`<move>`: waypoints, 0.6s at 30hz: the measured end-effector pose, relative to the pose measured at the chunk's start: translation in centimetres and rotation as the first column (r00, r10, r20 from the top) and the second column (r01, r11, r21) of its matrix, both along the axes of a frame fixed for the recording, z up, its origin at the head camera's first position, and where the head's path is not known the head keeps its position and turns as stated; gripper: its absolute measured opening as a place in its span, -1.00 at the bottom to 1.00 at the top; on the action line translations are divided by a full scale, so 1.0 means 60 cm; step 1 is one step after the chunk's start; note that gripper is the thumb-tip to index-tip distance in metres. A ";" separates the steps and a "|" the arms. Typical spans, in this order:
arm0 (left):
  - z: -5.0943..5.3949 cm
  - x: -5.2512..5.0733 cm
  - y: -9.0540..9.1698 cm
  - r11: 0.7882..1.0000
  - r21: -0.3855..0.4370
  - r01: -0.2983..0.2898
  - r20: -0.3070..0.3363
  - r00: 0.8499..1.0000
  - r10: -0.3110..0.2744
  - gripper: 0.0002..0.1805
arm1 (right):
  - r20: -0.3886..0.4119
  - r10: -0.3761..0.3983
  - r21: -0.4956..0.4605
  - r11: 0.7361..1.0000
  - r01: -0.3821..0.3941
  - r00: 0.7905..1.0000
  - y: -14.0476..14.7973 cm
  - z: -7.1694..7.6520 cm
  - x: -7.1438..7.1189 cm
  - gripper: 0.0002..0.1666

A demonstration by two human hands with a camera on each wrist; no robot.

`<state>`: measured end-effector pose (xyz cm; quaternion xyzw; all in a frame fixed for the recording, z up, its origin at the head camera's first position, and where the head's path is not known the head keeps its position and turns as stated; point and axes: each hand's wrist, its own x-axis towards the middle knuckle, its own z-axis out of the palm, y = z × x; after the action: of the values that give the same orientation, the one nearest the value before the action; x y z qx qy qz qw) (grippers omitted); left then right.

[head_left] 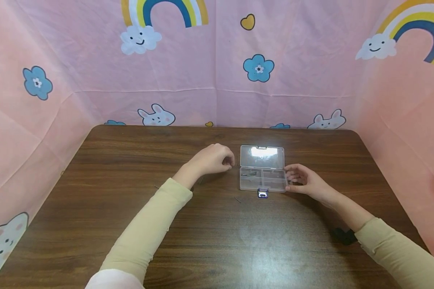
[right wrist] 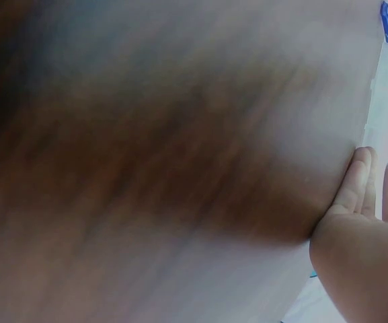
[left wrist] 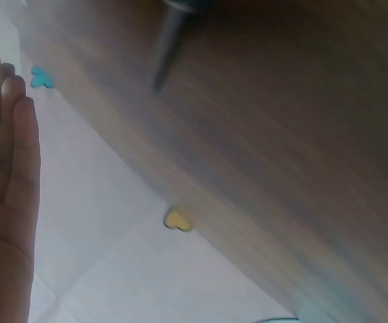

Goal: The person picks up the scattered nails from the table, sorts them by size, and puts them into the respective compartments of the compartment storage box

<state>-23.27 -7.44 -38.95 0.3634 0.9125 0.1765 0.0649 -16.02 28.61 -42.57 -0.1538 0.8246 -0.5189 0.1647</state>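
A clear plastic compartment box (head_left: 251, 184) lies with its lid (head_left: 262, 157) folded back. Thin dark screw-like pieces (head_left: 248, 174) sit in its back left compartment. At the box's right side, my right hand (head_left: 305, 182) touches it with thumb and fingertips; its fingers look fairly straight in the right wrist view. My left hand (head_left: 214, 158) hovers just left of the box, fingers bent downward in the head view; nothing shows in it, though its fingertips are partly hidden. A small thin metal piece (head_left: 238, 199) lies in front of the box. Both wrist views are blurred.
A blue-edged clasp (head_left: 263, 193) sticks out at the box's front. A blurred dark rod (left wrist: 169, 50), thicker at one end, shows in the left wrist view. Beside the right sleeve is a black object (head_left: 344, 236). Patterned pink cloth (head_left: 217, 80) borders the wooden table (head_left: 209, 249).
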 end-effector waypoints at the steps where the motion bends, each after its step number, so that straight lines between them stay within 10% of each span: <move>1: 0.000 0.000 -0.006 1.000 -0.004 -0.006 0.003 1.000 0.006 -0.91 | 0.001 0.000 0.001 1.000 0.000 1.000 0.000 0.000 0.000 -0.31; 18: -0.009 0.009 -0.094 0.993 0.073 -0.091 0.065 0.994 0.087 -0.94 | 0.007 0.003 -0.009 1.000 -0.003 1.000 -0.001 0.001 0.001 -0.31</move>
<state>-22.71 -13.06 -39.48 0.3188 0.9179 0.2250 0.0714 -15.95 28.56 -42.51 -0.1539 0.8214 -0.5231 0.1674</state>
